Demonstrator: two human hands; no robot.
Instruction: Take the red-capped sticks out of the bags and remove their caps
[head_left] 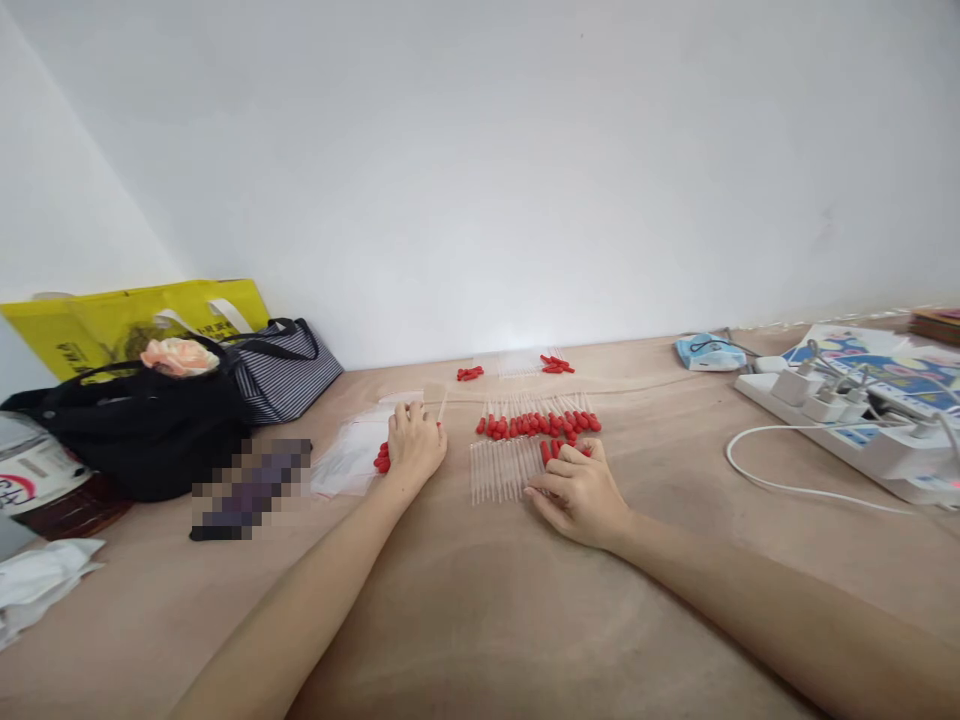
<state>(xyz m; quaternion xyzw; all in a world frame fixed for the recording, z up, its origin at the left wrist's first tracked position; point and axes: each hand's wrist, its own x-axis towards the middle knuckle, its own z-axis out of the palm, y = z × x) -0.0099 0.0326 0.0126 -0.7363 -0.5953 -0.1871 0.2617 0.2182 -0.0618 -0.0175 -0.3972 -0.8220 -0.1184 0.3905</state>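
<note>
Red-ended tubes (536, 424): laid beyond the right hand (579, 492), rightward of the left hand (412, 445).
Hands: both curled; grasp cannot be told.

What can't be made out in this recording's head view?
All in the head view:
- What the left hand grips, if anything: its back hides the fingertips.
- The right hand's contact with the red tips: its own fingers cover it.
- The dark object: pixelation masks its detail.
- The bottle's far side: cut off by the left edge.
- An exact count of the tubes: too thin and crowded.
</note>
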